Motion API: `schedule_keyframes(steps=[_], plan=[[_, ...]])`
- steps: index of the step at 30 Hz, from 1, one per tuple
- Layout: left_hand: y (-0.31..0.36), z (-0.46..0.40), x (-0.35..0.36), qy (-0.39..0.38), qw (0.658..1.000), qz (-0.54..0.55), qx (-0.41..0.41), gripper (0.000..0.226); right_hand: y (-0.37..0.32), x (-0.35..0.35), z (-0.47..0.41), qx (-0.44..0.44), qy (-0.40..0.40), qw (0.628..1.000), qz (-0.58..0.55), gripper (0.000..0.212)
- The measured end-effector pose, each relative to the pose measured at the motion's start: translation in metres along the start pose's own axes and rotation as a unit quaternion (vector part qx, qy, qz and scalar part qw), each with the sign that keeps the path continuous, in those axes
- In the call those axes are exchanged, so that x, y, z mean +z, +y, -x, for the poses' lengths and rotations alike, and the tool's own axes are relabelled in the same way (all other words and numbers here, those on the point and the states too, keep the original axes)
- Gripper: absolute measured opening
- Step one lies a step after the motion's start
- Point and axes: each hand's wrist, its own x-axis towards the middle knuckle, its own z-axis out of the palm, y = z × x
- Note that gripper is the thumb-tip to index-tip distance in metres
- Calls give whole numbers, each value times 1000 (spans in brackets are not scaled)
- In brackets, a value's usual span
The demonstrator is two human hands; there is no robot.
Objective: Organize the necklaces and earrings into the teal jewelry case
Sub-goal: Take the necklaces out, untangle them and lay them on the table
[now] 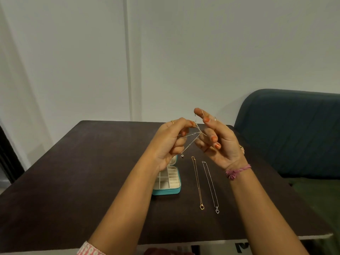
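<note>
Both the left hand (pixel 170 142) and right hand (pixel 216 138) pinch a thin silver chain (pixel 191 139) in the air above the table (pixel 92 162), its pendant (pixel 182 155) dangling over the open case (pixel 168 181). Pulling the strands apart could tighten a knot, or the chain might slip and snag.
</note>
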Motion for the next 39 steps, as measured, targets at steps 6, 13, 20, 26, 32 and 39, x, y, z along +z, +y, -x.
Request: schedule_keyframes(steps=[6,13,20,26,32,39], plan=[[-8,2,-4,-13,997,-51,64,12,-4,-6,4,-12,5,1000,16,31],[-14,1,-2,15,997,-9,79,19,-4,-12,4,-28,-50,998,-9,51],[-21,-6,-15,69,985,148,57,21,-5,-16,-2,-66,19,997,-37,28],[-28,-11,-21,71,970,232,33,18,4,-14,-2,-65,76,994,-54,50],[-31,-13,-20,60,966,249,27,17,15,-10,-5,-30,18,995,-89,72],[-35,-12,-19,71,971,226,32,9,18,-1,-4,-24,65,997,17,39]])
